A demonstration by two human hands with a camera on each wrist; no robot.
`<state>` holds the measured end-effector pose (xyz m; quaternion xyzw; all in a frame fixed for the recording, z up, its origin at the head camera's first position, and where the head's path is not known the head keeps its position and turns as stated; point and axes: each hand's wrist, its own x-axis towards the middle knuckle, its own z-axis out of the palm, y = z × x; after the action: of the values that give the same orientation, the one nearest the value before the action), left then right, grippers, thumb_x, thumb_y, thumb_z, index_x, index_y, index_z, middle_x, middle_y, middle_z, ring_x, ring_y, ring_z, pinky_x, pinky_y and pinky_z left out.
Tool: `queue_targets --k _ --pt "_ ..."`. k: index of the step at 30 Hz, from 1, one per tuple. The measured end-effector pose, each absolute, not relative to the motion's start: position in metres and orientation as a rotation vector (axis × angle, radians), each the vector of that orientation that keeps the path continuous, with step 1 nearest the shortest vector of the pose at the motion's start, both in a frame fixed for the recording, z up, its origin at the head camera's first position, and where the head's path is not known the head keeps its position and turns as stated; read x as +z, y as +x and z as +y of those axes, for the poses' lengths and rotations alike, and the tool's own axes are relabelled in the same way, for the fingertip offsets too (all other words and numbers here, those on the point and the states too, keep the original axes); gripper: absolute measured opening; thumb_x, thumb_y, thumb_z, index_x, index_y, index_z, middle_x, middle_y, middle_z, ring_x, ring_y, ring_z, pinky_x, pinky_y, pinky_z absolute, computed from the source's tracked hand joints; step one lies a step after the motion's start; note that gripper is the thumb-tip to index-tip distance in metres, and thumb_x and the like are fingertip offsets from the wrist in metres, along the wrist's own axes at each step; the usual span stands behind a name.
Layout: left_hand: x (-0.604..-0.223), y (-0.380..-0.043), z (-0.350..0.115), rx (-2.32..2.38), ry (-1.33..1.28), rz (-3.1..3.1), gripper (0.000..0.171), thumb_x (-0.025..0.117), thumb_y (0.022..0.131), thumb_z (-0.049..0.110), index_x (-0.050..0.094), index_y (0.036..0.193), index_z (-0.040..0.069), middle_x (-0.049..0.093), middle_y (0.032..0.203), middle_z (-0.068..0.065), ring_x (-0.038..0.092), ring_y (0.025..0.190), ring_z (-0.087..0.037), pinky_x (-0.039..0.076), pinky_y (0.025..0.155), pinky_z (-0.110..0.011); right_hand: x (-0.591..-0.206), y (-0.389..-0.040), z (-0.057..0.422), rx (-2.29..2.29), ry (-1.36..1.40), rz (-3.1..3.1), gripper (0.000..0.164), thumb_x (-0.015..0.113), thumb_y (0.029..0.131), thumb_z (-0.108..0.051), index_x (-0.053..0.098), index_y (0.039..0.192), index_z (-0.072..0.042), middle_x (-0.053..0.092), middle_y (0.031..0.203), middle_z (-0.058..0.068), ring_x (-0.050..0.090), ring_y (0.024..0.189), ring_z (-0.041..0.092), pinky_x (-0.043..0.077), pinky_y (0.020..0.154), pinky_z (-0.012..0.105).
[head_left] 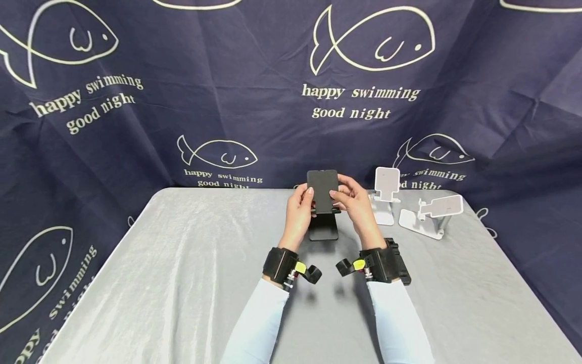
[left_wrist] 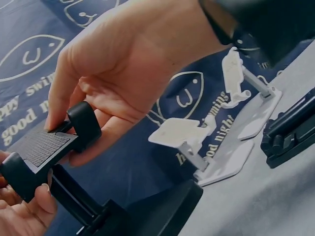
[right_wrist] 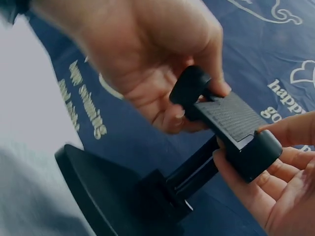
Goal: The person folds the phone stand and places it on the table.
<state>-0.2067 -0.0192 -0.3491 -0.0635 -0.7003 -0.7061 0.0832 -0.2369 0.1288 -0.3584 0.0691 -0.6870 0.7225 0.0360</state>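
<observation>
A: Where is the black stand?
B: Between the person's two hands, above the far half of the worktop, its flat base below the upright panel. Whether that base touches the cloth beneath is hard to tell.
A: And the left hand?
B: Its grip is closed on the panel's left edge, thumb on the front face, other fingers partly hidden behind.
A: The right hand does the same?
B: Much the same: its grip pinches the right edge, thumb in front. The wrist views show two hooked lips on the panel and a textured pad between them.
A: What stands nearby?
B: To the right, a white stand with its panel raised, and beside it a second white stand with its panel tilted.
A: That dark shape by the right wrist?
B: Another black object, partly covered by the wristband. Behind everything hangs a navy curtain printed with fish.
</observation>
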Motion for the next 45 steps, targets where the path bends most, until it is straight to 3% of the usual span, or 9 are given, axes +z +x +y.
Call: queue_targets --k 5,13,20,25,29,33,37,41,45 --pt "-0.353 -0.200 -0.029 -2.088 -0.141 -2.080 0.027 0.042 0.102 0.013 0.058 0.118 -0.002 0.056 0.081 -0.009 0.052 0.068 -0.012 0.050 0.057 -0.034 -0.362 -0.228 0.116 2.248 0.194 -2.106 0.050 0.058 0.086 0.003 0.048 0.134 -0.003 0.065 0.075 -0.011 0.062 0.064 0.005 0.052 0.063 0.020" --pt "-0.362 -0.196 -0.038 -2.099 -0.128 -2.055 0.027 0.042 0.102 0.012 0.058 0.118 -0.003 0.056 0.083 -0.014 0.051 0.069 -0.013 0.049 0.057 -0.034 -0.370 -0.223 0.107 2.236 0.182 -2.151 0.051 0.059 0.086 0.002 0.051 0.135 -0.009 0.066 0.078 -0.010 0.062 0.066 0.007 0.051 0.062 0.022" --pt "-0.392 -0.215 -0.043 -2.129 -0.100 -2.048 0.026 0.044 0.102 0.017 0.060 0.116 0.002 0.053 0.080 -0.003 0.050 0.069 -0.012 0.047 0.057 -0.031 -0.375 -0.224 0.099 2.266 0.141 -2.118 0.052 0.059 0.086 0.002 0.050 0.136 -0.010 0.065 0.077 -0.010 0.061 0.066 0.007 0.052 0.062 0.022" --pt "-0.394 -0.216 -0.046 -2.183 -0.089 -2.016 0.028 0.046 0.101 0.019 0.061 0.115 0.000 0.056 0.080 -0.003 0.052 0.067 -0.013 0.049 0.058 -0.038 -0.375 -0.223 0.097 2.291 0.135 -2.105 0.052 0.058 0.087 0.003 0.049 0.137 -0.009 0.066 0.078 -0.009 0.061 0.066 0.008 0.052 0.062 0.023" --pt "-0.397 -0.220 -0.049 -2.232 -0.036 -1.955 0.030 0.046 0.101 0.024 0.061 0.110 0.000 0.059 0.079 0.001 0.056 0.068 -0.011 0.048 0.063 -0.030 -0.372 -0.222 0.097 2.316 0.143 -2.098 0.052 0.058 0.087 0.003 0.049 0.137 -0.009 0.066 0.078 -0.009 0.061 0.065 0.008 0.051 0.060 0.022" --pt "-0.400 -0.225 -0.058 -2.250 -0.010 -1.865 0.035 0.042 0.101 0.023 0.058 0.115 -0.004 0.063 0.092 -0.008 0.059 0.077 -0.012 0.049 0.070 -0.026 -0.367 -0.219 0.097 2.329 0.153 -2.093 0.051 0.058 0.087 0.004 0.050 0.136 -0.010 0.066 0.079 -0.009 0.061 0.065 0.008 0.050 0.060 0.022" --pt "-0.407 -0.230 -0.073 -2.332 0.012 -1.755 0.044 0.037 0.102 0.029 0.049 0.128 -0.005 0.057 0.118 -0.027 0.059 0.099 -0.028 0.050 0.086 -0.036 -0.360 -0.213 0.097 2.349 0.189 -2.053 0.051 0.058 0.087 0.005 0.050 0.135 -0.008 0.067 0.078 -0.009 0.061 0.065 0.009 0.050 0.060 0.022" --pt "-0.419 -0.234 -0.084 -2.558 0.100 -1.613 0.054 0.033 0.102 0.038 0.035 0.141 0.002 0.044 0.137 -0.027 0.045 0.123 -0.041 0.039 0.103 -0.047 -0.352 -0.206 0.096 2.361 0.235 -2.007 0.051 0.058 0.087 0.005 0.049 0.136 -0.006 0.067 0.079 -0.009 0.061 0.064 0.007 0.050 0.060 0.020" --pt "-0.430 -0.235 -0.083 -2.842 0.129 -1.486 0.063 0.028 0.099 0.050 0.023 0.149 0.013 0.031 0.149 -0.022 0.031 0.136 -0.041 0.022 0.113 -0.053 -0.345 -0.200 0.096 2.359 0.267 -1.985 0.052 0.058 0.086 0.005 0.048 0.136 -0.005 0.067 0.079 -0.010 0.061 0.064 0.007 0.050 0.061 0.020"
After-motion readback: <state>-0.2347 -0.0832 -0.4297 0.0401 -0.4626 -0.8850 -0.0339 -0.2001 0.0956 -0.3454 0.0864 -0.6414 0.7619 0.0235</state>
